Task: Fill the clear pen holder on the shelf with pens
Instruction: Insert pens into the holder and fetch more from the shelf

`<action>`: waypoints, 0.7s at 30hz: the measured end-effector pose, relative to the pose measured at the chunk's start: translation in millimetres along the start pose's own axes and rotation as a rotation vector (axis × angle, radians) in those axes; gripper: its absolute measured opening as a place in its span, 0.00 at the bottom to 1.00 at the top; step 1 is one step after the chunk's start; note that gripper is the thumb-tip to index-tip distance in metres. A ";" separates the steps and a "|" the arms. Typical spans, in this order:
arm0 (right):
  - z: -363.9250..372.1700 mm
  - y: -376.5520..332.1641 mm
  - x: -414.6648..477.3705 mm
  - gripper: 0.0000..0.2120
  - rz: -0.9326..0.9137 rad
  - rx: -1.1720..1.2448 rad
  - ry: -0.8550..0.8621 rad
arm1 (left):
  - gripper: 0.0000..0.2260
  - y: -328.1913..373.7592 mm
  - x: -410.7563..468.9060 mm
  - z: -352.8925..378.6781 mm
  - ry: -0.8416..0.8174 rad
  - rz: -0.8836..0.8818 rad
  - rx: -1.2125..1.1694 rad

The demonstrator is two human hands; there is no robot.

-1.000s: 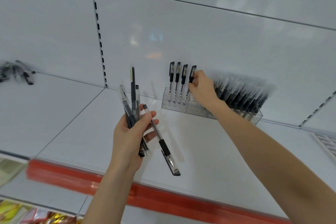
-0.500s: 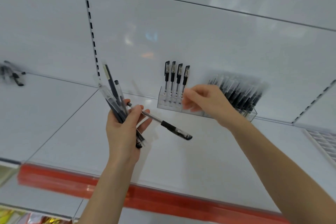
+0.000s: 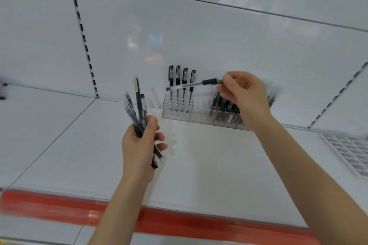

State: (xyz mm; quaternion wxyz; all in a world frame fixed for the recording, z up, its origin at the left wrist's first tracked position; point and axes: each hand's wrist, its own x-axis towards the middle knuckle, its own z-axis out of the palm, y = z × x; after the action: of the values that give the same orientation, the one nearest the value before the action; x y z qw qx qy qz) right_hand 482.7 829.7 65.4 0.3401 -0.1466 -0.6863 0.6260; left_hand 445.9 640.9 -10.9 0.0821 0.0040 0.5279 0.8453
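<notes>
A clear pen holder (image 3: 199, 112) stands at the back of the white shelf (image 3: 219, 165). Several black-capped pens (image 3: 180, 85) stand upright in its left end, and a dense group of dark pens (image 3: 225, 109) fills its right part, partly hidden by my right hand. My right hand (image 3: 243, 93) pinches one pen (image 3: 194, 84) by its black grip, holding it nearly level above the holder's middle. My left hand (image 3: 139, 145) grips a bundle of several pens (image 3: 138, 109) upright, in front and to the left of the holder.
A red price strip (image 3: 179, 223) runs along the shelf's front edge. A slotted upright (image 3: 83, 36) divides the white back panel at the left. A white wire grid (image 3: 350, 153) lies at the far right. Dark objects (image 3: 3, 90) sit at the far left edge.
My right hand took the single pen from my left hand's bundle and lifted it up and right, over the holder. My left hand stayed near its place with the remaining pens.
</notes>
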 end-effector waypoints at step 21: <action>72.4 -8.0 73.2 0.08 -0.476 -0.809 -0.299 | 0.02 7.4 -3.5 -27.1 -0.025 -0.001 0.040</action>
State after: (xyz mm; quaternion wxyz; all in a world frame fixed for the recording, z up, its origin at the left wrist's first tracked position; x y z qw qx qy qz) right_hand 384.3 819.2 94.9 0.2872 -0.0146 -0.9301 0.2287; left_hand 445.8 613.1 -16.0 0.0890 0.0161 0.5435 0.8345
